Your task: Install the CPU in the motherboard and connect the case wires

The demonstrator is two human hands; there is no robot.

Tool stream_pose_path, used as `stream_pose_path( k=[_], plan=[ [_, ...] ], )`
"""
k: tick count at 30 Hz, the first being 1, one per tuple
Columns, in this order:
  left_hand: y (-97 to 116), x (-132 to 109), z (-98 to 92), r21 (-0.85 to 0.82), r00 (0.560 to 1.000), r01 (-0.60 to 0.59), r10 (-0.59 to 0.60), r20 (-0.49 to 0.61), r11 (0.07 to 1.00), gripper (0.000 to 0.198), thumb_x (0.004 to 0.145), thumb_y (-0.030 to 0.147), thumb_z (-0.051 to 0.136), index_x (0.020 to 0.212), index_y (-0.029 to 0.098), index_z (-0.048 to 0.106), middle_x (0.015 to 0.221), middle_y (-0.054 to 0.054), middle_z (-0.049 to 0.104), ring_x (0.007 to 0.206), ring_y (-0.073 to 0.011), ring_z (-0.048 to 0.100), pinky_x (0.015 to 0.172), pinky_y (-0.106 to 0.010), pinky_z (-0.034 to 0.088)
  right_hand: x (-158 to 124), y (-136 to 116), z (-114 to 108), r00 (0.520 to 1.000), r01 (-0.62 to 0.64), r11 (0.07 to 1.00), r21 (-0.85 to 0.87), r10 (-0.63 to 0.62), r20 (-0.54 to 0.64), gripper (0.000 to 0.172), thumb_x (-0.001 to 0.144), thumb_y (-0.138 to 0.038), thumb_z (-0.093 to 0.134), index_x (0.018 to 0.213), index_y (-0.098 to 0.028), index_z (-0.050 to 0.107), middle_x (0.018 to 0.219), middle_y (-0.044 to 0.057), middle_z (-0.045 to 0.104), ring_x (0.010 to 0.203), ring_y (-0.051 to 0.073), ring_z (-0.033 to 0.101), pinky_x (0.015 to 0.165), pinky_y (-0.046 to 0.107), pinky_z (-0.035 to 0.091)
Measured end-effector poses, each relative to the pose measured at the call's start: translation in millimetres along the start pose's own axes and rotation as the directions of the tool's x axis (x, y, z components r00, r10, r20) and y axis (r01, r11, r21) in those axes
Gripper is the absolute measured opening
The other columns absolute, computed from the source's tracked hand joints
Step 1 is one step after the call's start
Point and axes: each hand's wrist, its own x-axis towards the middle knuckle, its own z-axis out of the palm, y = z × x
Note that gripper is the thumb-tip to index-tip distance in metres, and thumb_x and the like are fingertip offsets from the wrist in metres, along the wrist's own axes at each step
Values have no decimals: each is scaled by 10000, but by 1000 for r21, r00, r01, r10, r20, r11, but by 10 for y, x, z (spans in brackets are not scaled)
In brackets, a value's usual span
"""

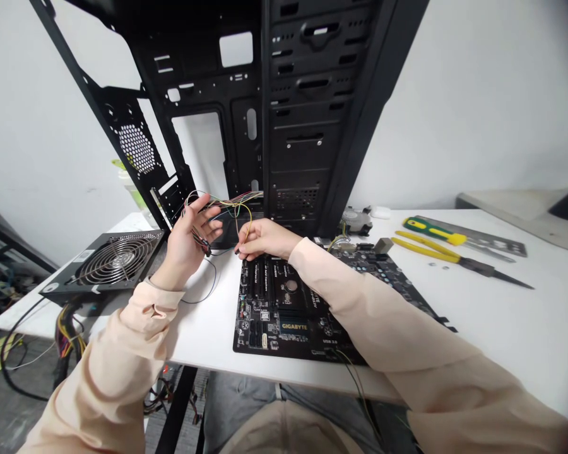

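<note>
A black motherboard [284, 315] lies flat on the white table [525, 315] in front of me. Behind it stands an open black computer case [284, 126], from which a bundle of thin coloured wires [231, 203] runs out. My left hand [187, 243] is raised beside the case, fingers curled loosely around several of these wires and their small black connectors. My right hand [260, 239] rests at the board's far edge and pinches one wire end between thumb and fingers.
A power supply with a round fan grille [108, 258] sits at the table's left edge, its cables hanging down. A green-and-yellow screwdriver [435, 231], yellow-handled pliers [454, 257] and a metal I/O plate [492, 239] lie at the right.
</note>
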Motion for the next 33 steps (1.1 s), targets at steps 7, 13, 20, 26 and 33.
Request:
stream_pose_path(
  k=[7,13,20,26,33],
  plan=[
    [-2,0,-5,10,1000,-2,2,-5,1000,307,883,471,556,1010,223,683,868,-31,701,667,-134,641,641,-265,535,24,4,13,997,66,980,-186,-74,-35,203,703,-38,642,654,-157,486,536,-52,587,513,70,577,531,175,483],
    [-7,0,-8,23,1000,-10,10,-3,1000,325,873,479,567,1018,212,682,887,-39,697,676,-137,642,652,-274,537,18,29,5,980,129,869,-478,-185,-72,187,603,-40,714,544,-138,565,528,-56,567,526,74,520,549,199,397],
    [-9,2,-4,19,1000,-4,4,-13,1000,309,885,468,551,992,214,690,869,-37,693,667,-133,633,638,-261,536,-31,-14,33,968,107,704,-702,-235,-89,181,582,-41,725,492,-147,610,542,-56,584,577,84,532,639,212,386],
    [-16,7,-16,29,1000,-7,7,-3,1000,308,892,458,544,1005,209,687,900,-38,683,684,-134,637,655,-278,532,-7,8,29,969,102,635,-766,-237,-68,158,604,-62,733,515,-150,636,560,-54,596,597,86,547,653,202,394],
    [-12,2,-4,12,1000,6,-6,-16,1000,301,916,440,510,976,213,699,873,-36,689,669,-136,635,634,-263,536,0,35,23,973,105,613,-783,-226,-47,144,614,-74,749,540,-143,646,579,-54,610,607,81,567,645,187,399]
  ],
)
